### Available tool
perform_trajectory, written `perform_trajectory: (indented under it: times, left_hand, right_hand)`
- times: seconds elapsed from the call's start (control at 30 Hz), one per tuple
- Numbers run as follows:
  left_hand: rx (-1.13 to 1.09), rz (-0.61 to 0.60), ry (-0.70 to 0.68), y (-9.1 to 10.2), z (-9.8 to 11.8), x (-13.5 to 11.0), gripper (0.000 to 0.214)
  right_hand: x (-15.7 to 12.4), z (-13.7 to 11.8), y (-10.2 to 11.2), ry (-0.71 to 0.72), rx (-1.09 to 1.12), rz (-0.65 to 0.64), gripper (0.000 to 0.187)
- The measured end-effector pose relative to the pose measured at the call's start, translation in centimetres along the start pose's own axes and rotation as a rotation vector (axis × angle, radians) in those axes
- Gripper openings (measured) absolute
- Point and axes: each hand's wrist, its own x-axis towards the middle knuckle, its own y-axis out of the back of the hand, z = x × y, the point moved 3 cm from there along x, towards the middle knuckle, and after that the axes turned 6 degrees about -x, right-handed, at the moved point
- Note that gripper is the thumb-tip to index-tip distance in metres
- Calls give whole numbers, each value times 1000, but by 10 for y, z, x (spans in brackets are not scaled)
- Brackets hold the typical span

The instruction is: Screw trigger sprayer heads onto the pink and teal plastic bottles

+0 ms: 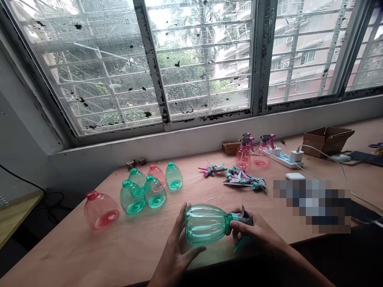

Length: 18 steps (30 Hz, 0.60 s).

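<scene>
- Green spray bottle (206, 223) lies on its side, held just above the near edge of the table (74, 255), about the middle, neck pointing right.
- Left hand (176, 255): fingers spread and curled round the bottle's belly, thumb underneath, cupping it.
- Right hand (257, 235): closed round the grey-and-teal trigger head (243, 218), which sits at the bottle's neck. The teal collar meets the neck; whether it is threaded fully home cannot be told.
- Judged done: two pink spray bottles (253, 154) stand upright with heads fitted, close to the far edge, right of the middle, just beside a white power strip (285, 160).
- Judged in hand: the green one, head on or going on.
- Judged left: six open-necked bottles with no heads, toward the left end of the table. Four green ones (154, 193) and one pink one (157, 172) stand clustered together; a second pink bottle (100, 210) stands apart, nearer the left edge.
- Loose trigger heads (243, 179), pink and teal, lie in a small heap between the cluster and the finished pair; count uncertain, they overlap.
- Estimate: roughly a quarter through, two complete, one under way, six bare.
- Also present: open cardboard box (326, 139) at the far right, a phone (366, 156) beyond it, barred window (203, 59) behind the far edge.
</scene>
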Motion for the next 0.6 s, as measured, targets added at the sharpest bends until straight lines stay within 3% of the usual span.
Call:
perform_trajectory:
  times: [0.3, 0.47, 0.6]
  left_hand:
    - [79, -31, -25, 2, 2, 0, 91]
    - [299, 68, -138, 3, 2, -2, 81]
    - [274, 6, -105, 5, -2, -3, 92]
  right_hand:
    - [-1, -3, -2, 13, -15, -24, 37]
    - [-1, 0, -2, 4, 19, -37, 35]
    - [-2, -1, -2, 4, -12, -25, 34]
